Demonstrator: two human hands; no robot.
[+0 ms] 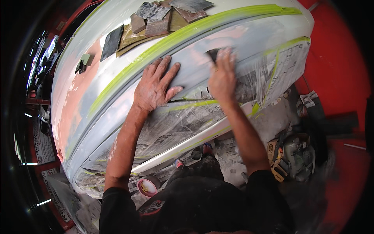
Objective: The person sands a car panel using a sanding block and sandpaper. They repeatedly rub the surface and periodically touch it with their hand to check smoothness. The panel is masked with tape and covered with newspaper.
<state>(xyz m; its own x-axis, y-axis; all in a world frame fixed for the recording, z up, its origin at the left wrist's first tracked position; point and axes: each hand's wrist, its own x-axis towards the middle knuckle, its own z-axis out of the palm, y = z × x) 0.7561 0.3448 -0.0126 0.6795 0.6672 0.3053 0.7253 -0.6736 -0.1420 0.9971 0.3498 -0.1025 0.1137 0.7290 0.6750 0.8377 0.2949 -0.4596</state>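
Observation:
A curved vehicle body panel (194,66) with grey and pinkish patches fills the middle of the view. My left hand (155,86) lies flat on it, fingers spread, holding nothing. Against the panel farther right, my right hand (224,78) presses a dark piece of sandpaper (212,54). Only a corner of that piece shows past the slightly blurred fingers. Yellow-green masking tape (167,39) runs along the body line beyond both hands. Below them, masking paper and film (179,121) cover the lower section, with more tape along the edge. Pale dust coats my hands.
Several sandpaper pieces (157,24) lie on the white surface beyond the tape. A small green pad (85,59) sits at the far left. Near my feet stands a round pink-rimmed tub (147,187). Boxes and bagged items (290,158) crowd the floor at right, beside a red surface (335,58).

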